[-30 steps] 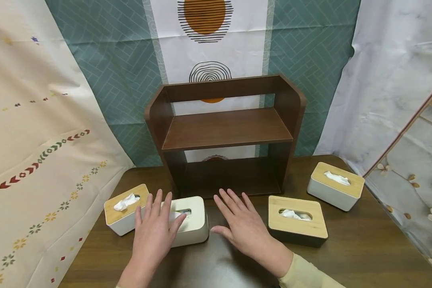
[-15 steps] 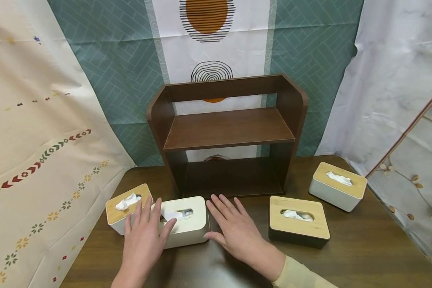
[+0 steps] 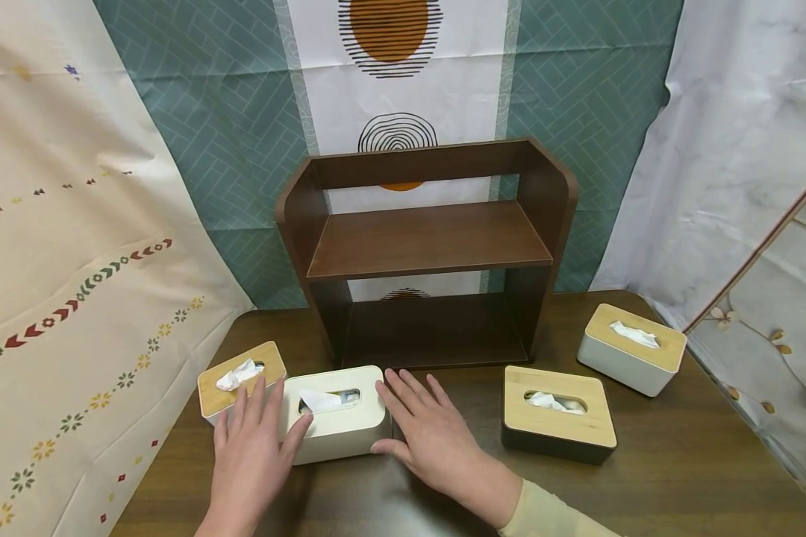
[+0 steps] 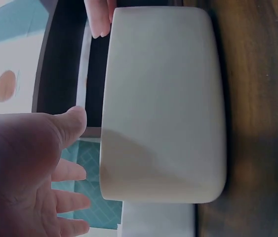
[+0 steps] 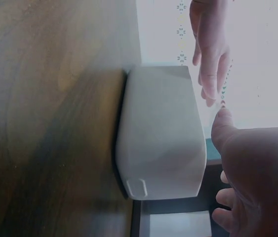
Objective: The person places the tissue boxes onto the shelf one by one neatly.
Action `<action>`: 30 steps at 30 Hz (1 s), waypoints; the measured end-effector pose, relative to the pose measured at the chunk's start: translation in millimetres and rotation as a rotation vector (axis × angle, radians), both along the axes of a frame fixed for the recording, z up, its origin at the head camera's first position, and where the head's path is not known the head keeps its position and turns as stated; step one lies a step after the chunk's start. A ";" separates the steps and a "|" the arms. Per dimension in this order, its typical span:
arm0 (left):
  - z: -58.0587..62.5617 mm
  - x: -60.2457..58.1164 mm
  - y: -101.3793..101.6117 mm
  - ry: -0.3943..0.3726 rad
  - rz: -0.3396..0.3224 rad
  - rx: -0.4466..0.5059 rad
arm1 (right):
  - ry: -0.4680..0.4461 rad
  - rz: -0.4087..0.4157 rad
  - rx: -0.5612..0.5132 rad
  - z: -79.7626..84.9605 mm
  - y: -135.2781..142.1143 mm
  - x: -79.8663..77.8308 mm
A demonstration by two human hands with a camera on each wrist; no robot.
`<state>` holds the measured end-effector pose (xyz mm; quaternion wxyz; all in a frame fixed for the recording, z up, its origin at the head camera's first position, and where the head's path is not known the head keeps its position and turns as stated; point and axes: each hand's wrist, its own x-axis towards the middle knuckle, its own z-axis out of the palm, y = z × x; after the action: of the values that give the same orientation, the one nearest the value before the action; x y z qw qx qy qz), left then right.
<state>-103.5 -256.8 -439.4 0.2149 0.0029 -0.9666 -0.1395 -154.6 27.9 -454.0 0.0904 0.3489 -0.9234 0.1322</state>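
A cream tissue box (image 3: 342, 436) with rounded corners sits on the table, a white tissue (image 3: 321, 400) poking from its slot. My left hand (image 3: 251, 447) is beside its left end, fingers straight and spread, the thumb near the top edge. At the right end is my right hand (image 3: 430, 432), fingers extended, with thumb and fingertips right at the box's corner. In the left wrist view the long front wall of the cream tissue box (image 4: 163, 98) shows, the left hand (image 4: 30, 168) held level with its top. The right wrist view shows the right hand (image 5: 262, 168) near the box's end.
A wood-lidded white tissue box (image 3: 218, 391) stands behind the left hand. To the right are a black tissue box with wooden lid (image 3: 544, 440) and a white one (image 3: 618, 363) farther back. A brown two-tier shelf (image 3: 430, 242) stands at the table's back.
Both hands have moved left, the left one off from over the cream tissue box to its left end, the right one up to its right end. The boxes stay in place.
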 end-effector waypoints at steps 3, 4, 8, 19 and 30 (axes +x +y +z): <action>-4.0 1.9 -1.6 0.024 -0.001 -0.006 | -0.021 -0.002 0.010 -1.4 -2.4 0.7; -4.8 2.6 -1.9 0.022 0.000 -0.004 | -0.025 -0.003 0.012 -2.1 -3.1 0.8; -5.7 4.7 -2.4 -0.022 0.008 0.017 | -0.016 -0.006 0.020 -4.8 -4.8 1.3; -11.6 8.4 -5.2 -0.036 0.041 0.024 | -0.012 -0.009 -0.008 -11.6 -6.7 3.3; -14.4 8.8 -7.5 -0.159 0.031 0.084 | -0.035 -0.002 -0.003 -16.7 -11.6 4.2</action>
<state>-94.7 -264.2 -453.8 0.1394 0.0382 -0.9737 -0.1759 -150.4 16.3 -470.6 0.0749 0.3454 -0.9250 0.1397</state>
